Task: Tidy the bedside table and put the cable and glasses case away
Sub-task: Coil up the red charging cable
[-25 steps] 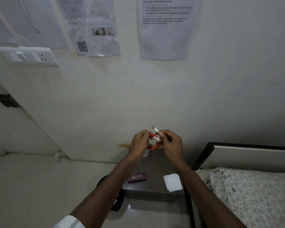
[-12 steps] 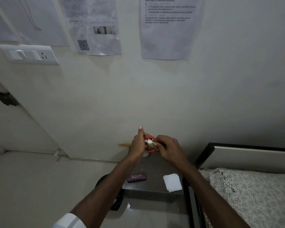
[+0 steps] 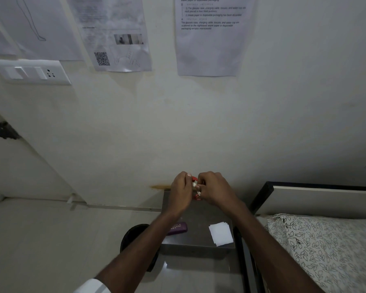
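red cable [image 3: 195, 197] pinched between left hand [image 3: 181, 192] and right hand [image 3: 215, 190], fingers curled round it.

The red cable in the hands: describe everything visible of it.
The red cable is wound into a small coil with white connector ends, apparently rubbery or plastic. Mostly hidden, it shows only in the gap between the left hand and the right hand, both closed on it. It is held above the back of the bedside table, near the wall, touching only the hands.
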The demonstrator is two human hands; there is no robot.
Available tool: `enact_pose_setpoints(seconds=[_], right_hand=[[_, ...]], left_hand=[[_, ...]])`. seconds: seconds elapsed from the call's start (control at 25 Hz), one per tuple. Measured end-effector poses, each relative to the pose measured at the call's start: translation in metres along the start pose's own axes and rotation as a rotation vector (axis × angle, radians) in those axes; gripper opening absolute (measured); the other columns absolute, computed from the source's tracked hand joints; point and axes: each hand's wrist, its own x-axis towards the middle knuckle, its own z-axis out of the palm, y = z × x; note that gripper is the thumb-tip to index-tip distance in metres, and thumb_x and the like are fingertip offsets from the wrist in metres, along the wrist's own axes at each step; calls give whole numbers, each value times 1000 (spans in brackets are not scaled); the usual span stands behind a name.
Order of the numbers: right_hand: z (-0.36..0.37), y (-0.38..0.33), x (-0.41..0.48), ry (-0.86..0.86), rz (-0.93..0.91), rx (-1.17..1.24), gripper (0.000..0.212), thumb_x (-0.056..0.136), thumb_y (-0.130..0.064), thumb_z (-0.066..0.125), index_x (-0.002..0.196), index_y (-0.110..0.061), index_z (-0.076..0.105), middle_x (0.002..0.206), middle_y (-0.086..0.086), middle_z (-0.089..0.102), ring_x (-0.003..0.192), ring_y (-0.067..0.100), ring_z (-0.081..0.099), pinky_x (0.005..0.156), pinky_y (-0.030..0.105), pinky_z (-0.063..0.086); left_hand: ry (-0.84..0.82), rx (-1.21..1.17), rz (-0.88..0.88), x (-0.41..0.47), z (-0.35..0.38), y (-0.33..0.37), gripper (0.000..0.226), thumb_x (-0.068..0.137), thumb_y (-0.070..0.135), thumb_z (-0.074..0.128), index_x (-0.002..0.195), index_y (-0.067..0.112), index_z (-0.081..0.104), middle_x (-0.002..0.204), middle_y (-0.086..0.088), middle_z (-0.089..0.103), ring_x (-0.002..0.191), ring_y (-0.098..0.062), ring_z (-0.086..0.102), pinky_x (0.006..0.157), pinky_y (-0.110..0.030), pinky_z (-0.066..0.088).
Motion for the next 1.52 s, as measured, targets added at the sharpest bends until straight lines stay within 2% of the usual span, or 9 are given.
enact_pose_setpoints(seconds=[0.16, 0.36, 0.52, 0.68, 0.76, 0.96, 1.16, 1.32, 1.52], right_hand=[[-5, 1, 0, 0, 41, -128, 19, 77, -21, 69, 64, -11, 60, 65, 6, 58, 60, 25, 57, 52, 29, 37], [8, 9, -7, -18, 7, 61, 10, 85, -12, 61, 85, -9, 70, 78, 6, 69, 69, 20, 64, 66, 37, 57], [29, 17, -14, 48, 349, 726, 9, 96, -12, 55, 99, -5, 58, 83, 12, 68, 65, 27, 71, 67, 47, 62], [41, 18, -32, -413, 636, 1122, 43, 96, -39, 57, 105, 2, 61, 83, 18, 71, 74, 32, 73, 64, 38, 60], [48, 15, -32, -458, 653, 1309, 45, 96, -39, 58, 111, 3, 62, 92, 20, 74, 83, 32, 74, 61, 32, 59], [44, 5, -16, -33, 682, 1680, 17, 98, -14, 54, 104, -5, 66, 82, 11, 77, 70, 20, 75, 54, 26, 55], [42, 2, -6, 356, 534, 1313, 15, 94, -13, 62, 102, -2, 69, 81, 9, 74, 69, 21, 70, 47, 26, 50], [41, 6, -9, 469, 416, 1205, 12, 94, -14, 63, 97, -5, 71, 81, 12, 74, 68, 23, 70, 48, 27, 55], [37, 11, -12, 492, 439, 1351, 13, 95, -9, 60, 98, 3, 65, 77, 12, 70, 60, 17, 69, 50, 27, 58]], left_hand=[[60, 73, 20, 4, -2, -10, 29, 105, 25, 34, 84, 13, 50, 85, -5, 52, 77, -14, 48, 67, -24, 34], [38, 47, -13, 6, -9, -12, 32, 105, 29, 34, 83, 13, 50, 82, -2, 51, 72, -10, 47, 62, -15, 35], [71, -206, -225, 9, -8, -16, 36, 104, 37, 35, 81, 15, 52, 70, 0, 50, 66, -16, 46, 64, -31, 38], [119, -362, -301, 10, -9, -4, 34, 105, 33, 34, 87, 13, 54, 64, 1, 46, 59, -13, 44, 55, -26, 35], [114, -390, -310, 10, -7, 0, 33, 105, 35, 33, 89, 15, 54, 64, 1, 45, 59, -13, 43, 55, -26, 37], [109, -386, -301, 5, -2, 6, 31, 104, 38, 33, 84, 23, 52, 65, 1, 45, 60, -14, 44, 57, -30, 38], [59, -353, -265, -4, 0, 14, 34, 106, 31, 30, 107, 5, 51, 77, 1, 48, 68, -12, 47, 60, -25, 40], [66, -352, -297, -4, 0, 17, 30, 105, 29, 31, 99, 10, 54, 80, 0, 53, 71, -13, 52, 63, -26, 43], [149, -612, -398, 6, -3, 9, 28, 104, 23, 33, 84, 15, 51, 71, 0, 44, 58, -11, 40, 57, -25, 35]])
